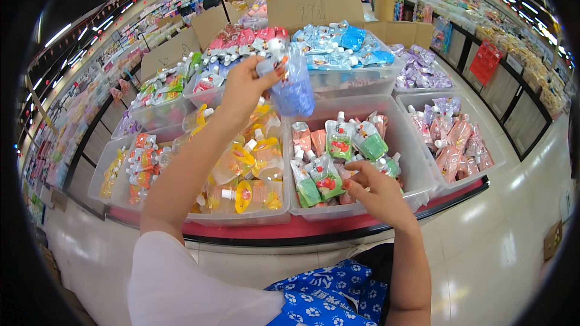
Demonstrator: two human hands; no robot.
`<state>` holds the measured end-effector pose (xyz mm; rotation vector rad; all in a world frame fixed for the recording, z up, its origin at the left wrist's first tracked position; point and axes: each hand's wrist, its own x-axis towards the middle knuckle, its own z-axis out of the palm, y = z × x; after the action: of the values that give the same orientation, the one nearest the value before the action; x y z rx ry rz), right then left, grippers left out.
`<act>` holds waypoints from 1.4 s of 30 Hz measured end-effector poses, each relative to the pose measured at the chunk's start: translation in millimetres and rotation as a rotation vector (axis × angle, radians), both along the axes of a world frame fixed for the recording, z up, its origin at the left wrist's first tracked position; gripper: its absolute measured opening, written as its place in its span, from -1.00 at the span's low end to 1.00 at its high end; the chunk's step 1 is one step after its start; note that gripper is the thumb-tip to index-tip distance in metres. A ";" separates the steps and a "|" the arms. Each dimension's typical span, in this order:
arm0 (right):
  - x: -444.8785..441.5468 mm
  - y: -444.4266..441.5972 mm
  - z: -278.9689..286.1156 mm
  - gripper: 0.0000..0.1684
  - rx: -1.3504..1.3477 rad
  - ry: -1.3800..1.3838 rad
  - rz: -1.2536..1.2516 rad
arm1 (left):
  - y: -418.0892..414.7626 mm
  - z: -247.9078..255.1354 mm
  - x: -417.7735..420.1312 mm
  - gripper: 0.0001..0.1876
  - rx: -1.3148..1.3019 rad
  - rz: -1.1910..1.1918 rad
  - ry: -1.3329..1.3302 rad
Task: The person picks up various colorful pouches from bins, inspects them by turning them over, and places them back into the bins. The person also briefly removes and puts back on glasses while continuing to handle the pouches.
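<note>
My left hand (253, 79) is raised over the bins, its fingers pinching a translucent violet-blue spouted pouch (294, 88) that hangs blurred. Over the front edge of a clear plastic bin (412, 176), my right hand (374, 190) hovers with thumb and fingers apart and nothing visible between them. Green-and-white spouted pouches (326, 176) printed with red fruit lie in that bin, together with some pink ones (301, 136). The nearest to my right fingertips are a green pouch and a pink one; whether they touch is unclear.
Yellow pouches (244, 197) fill the bin to the left. Pink pouches (457, 145) sit in the right bin, blue ones (349, 47) in a raised bin behind. Cardboard signs (315, 9) with handwriting stand at the back. A red-edged display base (317, 231) runs along the front.
</note>
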<state>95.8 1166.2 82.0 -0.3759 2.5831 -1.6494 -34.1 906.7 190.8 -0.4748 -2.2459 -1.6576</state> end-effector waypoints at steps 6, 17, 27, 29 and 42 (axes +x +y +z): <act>4.1 -3.8 7.7 -0.53 0.043 0.004 -0.039 | 15.2 -46.1 28.3 -0.86 0.021 -0.117 -0.098; -4.3 -4.3 -6.7 -0.56 -0.278 0.046 -0.109 | 58.5 -96.7 69.4 -0.83 -0.056 -0.301 -0.188; -8.8 -1.6 -18.2 -0.76 -0.252 0.153 -0.152 | 58.1 -110.7 67.0 -0.84 -0.046 -0.368 -0.145; -9.5 -1.9 -18.8 -0.77 -0.246 0.170 -0.148 | 57.7 -111.1 66.3 -0.85 -0.049 -0.371 -0.147; -6.4 -5.7 -15.7 -0.80 -0.262 0.233 -0.210 | 54.5 -93.9 62.4 -0.81 -0.081 -0.334 -0.146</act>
<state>89.4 1160.5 66.3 -0.3363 2.6488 -2.1481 28.4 961.2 96.9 -0.8117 -2.4541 -1.8135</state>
